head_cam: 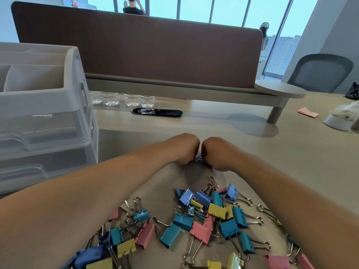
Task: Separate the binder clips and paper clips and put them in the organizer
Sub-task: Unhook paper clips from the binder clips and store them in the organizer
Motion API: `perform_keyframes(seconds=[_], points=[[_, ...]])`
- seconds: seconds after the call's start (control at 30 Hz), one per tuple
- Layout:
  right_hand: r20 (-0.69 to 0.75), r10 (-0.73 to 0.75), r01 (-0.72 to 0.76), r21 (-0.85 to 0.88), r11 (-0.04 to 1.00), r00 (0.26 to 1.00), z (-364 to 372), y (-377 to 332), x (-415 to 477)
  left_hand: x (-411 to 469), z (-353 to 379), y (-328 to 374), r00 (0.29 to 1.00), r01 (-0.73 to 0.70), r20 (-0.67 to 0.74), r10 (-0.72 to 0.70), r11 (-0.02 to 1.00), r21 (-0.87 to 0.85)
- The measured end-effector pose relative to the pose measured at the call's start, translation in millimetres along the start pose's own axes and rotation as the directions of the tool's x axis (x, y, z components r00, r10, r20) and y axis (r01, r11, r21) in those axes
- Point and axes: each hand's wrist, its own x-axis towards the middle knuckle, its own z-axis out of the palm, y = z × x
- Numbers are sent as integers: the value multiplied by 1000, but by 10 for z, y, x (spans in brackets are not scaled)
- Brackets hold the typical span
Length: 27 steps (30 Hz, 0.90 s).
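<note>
A heap of binder clips (202, 224) in blue, teal, pink and yellow lies on the desk close to me. Beyond the heap, my left hand (184, 149) and my right hand (217, 154) meet knuckle to knuckle, fingers curled down. Between them they pinch a small blue and white thing (198, 158), mostly hidden by the fingers; I cannot tell what kind of clip it is. The organizer (44, 105), a white plastic unit with open top compartments and clear drawers, stands at the left. No loose paper clips are plainly visible.
Several clear water bottles (122, 99) stand behind the organizer under a brown desk divider (139, 47). A black cable grommet (157, 112) sits in the desk. At the right are a pink paper (308, 112), a white tub (339, 122) and a grey chair (322, 72).
</note>
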Motion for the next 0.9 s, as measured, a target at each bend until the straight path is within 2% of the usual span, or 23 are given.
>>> perform_keyframes(seconds=[0.33, 0.57, 0.83, 0.9], points=[[-48, 20, -16, 86, 996, 999, 11, -20, -38, -65, 20, -30, 1000, 2, -20, -4, 996, -89], [-84, 4, 0, 53, 999, 996, 21, -47, -37, -134, 17, -90, 997, -6, -76, 0, 996, -91], [-129, 71, -45, 198, 979, 989, 27, -41, -92, -228, 26, -247, 985, 24, -163, -51, 986, -164], [-130, 78, -46, 234, 971, 988, 23, -41, -101, -266, -7, -275, 988, 7, -148, -36, 981, -192]])
